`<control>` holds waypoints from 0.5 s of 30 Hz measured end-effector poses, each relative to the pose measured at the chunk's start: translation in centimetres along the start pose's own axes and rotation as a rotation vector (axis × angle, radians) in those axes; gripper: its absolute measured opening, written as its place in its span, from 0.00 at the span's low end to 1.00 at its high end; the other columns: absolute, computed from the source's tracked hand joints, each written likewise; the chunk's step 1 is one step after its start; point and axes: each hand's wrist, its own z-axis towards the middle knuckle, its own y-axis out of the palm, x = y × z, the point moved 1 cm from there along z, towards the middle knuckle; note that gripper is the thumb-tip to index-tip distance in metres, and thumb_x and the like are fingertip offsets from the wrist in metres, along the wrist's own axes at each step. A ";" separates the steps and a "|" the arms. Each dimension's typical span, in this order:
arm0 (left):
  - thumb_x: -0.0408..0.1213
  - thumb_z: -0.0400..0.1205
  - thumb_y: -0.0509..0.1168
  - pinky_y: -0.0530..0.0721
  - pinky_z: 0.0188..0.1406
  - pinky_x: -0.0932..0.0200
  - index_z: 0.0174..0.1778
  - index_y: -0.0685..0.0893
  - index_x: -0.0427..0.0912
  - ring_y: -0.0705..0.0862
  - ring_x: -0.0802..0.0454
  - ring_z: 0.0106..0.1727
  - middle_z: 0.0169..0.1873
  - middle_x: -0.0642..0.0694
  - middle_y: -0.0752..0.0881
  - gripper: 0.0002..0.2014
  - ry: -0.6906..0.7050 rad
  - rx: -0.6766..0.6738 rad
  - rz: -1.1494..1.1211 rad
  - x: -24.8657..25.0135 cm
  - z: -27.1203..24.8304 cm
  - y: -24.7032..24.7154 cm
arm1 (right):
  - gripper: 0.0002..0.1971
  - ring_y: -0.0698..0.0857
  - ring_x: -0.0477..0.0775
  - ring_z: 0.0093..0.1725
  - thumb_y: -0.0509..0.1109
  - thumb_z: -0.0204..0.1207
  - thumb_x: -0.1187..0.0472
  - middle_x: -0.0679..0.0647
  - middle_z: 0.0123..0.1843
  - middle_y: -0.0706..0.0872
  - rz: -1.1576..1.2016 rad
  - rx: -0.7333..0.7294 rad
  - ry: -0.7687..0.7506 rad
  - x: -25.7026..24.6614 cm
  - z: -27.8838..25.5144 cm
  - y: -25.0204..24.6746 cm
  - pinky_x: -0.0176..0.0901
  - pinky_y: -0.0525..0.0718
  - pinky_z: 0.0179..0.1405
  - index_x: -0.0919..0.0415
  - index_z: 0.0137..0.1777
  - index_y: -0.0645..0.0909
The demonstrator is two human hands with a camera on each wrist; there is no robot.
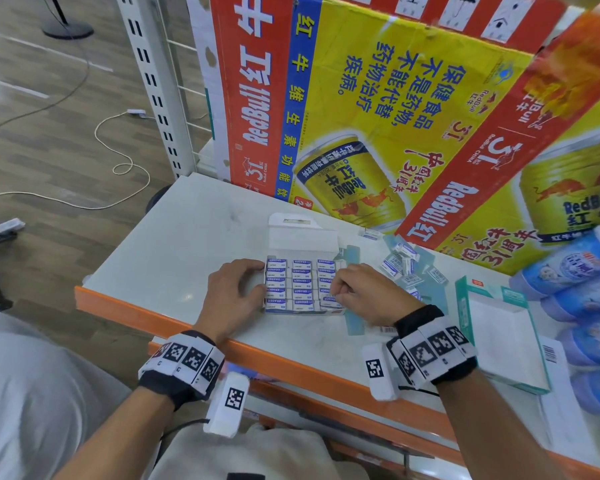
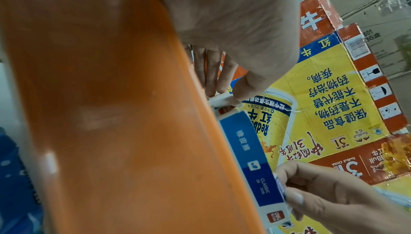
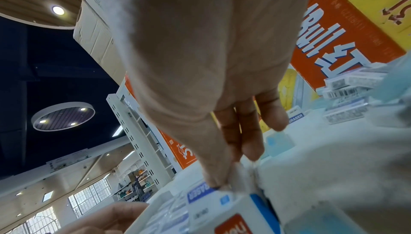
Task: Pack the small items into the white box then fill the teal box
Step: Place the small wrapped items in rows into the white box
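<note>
The white box (image 1: 302,237) lies open on the white shelf top, its tray packed with rows of blue-and-white erasers (image 1: 300,284). My left hand (image 1: 257,277) grips the box's left side; in the left wrist view its fingers (image 2: 223,93) curl over the end of the box's blue side (image 2: 251,158). At the tray's near right corner my right hand (image 1: 338,291) pinches one eraser (image 1: 329,300), which the right wrist view shows between thumb and fingers (image 3: 233,169). Loose erasers (image 1: 402,265) lie scattered to the right. The teal box (image 1: 499,327) lies open further right.
Large Red Bull cartons (image 1: 378,116) stand close behind the work spot. Blue-and-white wrapped packs (image 1: 575,282) are stacked at the far right. The shelf has an orange front edge (image 1: 291,362). Flat teal card pieces (image 1: 354,320) lie beside the white box.
</note>
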 end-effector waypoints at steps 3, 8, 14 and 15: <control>0.48 0.71 0.61 0.72 0.67 0.41 0.59 0.81 0.50 0.78 0.55 0.58 0.53 0.58 0.82 0.20 0.002 0.001 0.002 0.1 0.0 0.0 | 0.05 0.76 0.48 0.48 0.61 0.79 0.63 0.46 0.50 0.74 0.056 0.010 0.015 0.1 -0.2 -0.5 0.41 0.75 0.49 0.55 0.51 0.77; 0.48 0.72 0.61 0.72 0.67 0.40 0.60 0.81 0.50 0.78 0.53 0.60 0.57 0.52 0.84 0.21 -0.006 -0.008 -0.002 0.0 0.1 0.0 | 0.05 0.76 0.46 0.47 0.60 0.80 0.63 0.44 0.47 0.73 0.073 -0.001 0.003 0.0 -0.2 -0.5 0.37 0.73 0.47 0.54 0.47 0.77; 0.46 0.71 0.62 0.72 0.67 0.39 0.59 0.82 0.48 0.79 0.52 0.59 0.55 0.53 0.84 0.20 -0.003 0.004 -0.017 0.0 0.0 -0.1 | 0.05 0.77 0.46 0.43 0.63 0.79 0.64 0.50 0.46 0.79 0.121 0.110 -0.026 0.1 0.0 0.6 0.30 0.72 0.41 0.58 0.47 0.81; 0.45 0.70 0.62 0.72 0.67 0.39 0.58 0.82 0.48 0.79 0.52 0.59 0.55 0.54 0.84 0.20 0.000 0.006 -0.015 0.1 0.0 -0.1 | 0.05 0.77 0.45 0.42 0.64 0.79 0.64 0.50 0.45 0.80 0.156 0.139 -0.027 0.2 0.0 0.8 0.27 0.72 0.39 0.57 0.46 0.81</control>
